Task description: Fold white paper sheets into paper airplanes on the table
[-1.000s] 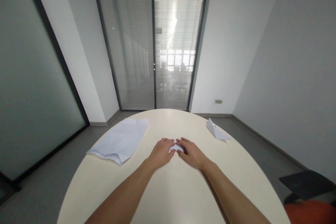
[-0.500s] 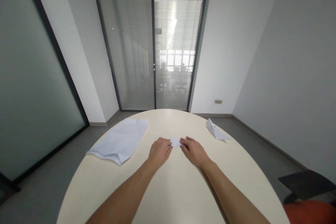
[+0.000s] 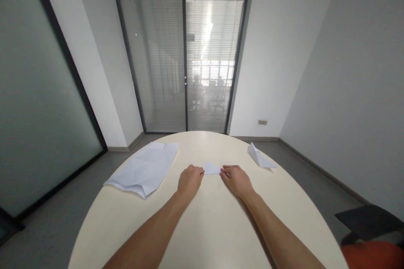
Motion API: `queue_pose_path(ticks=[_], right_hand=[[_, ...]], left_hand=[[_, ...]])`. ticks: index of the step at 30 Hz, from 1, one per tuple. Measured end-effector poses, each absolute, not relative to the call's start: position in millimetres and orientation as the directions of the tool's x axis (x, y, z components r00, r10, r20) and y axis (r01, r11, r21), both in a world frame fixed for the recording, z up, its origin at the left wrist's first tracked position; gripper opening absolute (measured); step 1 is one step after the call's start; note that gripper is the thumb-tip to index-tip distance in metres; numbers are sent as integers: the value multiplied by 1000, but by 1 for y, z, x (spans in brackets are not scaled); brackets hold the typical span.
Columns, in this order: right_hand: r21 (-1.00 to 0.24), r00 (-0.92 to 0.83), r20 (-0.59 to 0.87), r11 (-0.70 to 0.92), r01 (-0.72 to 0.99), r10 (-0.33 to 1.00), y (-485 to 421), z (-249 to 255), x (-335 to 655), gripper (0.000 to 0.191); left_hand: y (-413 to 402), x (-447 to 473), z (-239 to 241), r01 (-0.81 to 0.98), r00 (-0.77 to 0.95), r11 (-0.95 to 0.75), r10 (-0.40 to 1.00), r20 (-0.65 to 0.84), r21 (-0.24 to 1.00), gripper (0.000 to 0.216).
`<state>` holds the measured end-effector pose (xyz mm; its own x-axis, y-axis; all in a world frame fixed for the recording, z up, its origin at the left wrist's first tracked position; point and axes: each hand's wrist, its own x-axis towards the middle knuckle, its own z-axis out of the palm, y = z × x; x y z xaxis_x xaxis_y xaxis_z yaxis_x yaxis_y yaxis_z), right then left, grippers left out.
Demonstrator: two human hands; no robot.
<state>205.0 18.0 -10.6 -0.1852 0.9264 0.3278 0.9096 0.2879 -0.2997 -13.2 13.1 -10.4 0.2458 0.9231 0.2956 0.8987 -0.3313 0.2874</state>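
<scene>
Paper lies long-side crosswise between left hand and right hand, fingers pinching either end (pretty sure, tips are tiny here), neither nearer.

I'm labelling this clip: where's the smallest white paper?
Just below the head view's centre, the smallest white paper is between the left hand and right hand, touching both.

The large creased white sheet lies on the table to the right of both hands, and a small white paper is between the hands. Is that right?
Not quite: the head view shows the large creased white sheet on the table to the left of both hands. The small white paper is indeed between the left hand and right hand.
</scene>
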Motion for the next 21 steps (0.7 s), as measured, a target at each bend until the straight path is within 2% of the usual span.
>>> queue_pose_path(ticks=[11, 21], right_hand=[[-308, -155, 346, 268, 913, 925, 19, -11, 210, 30], [-326, -118, 347, 238, 915, 930, 17, -10, 209, 26]], left_hand=[[9, -13, -3, 934, 166, -242, 944, 284, 261, 20], [13, -16, -6, 928, 203, -281, 933, 298, 244, 19]])
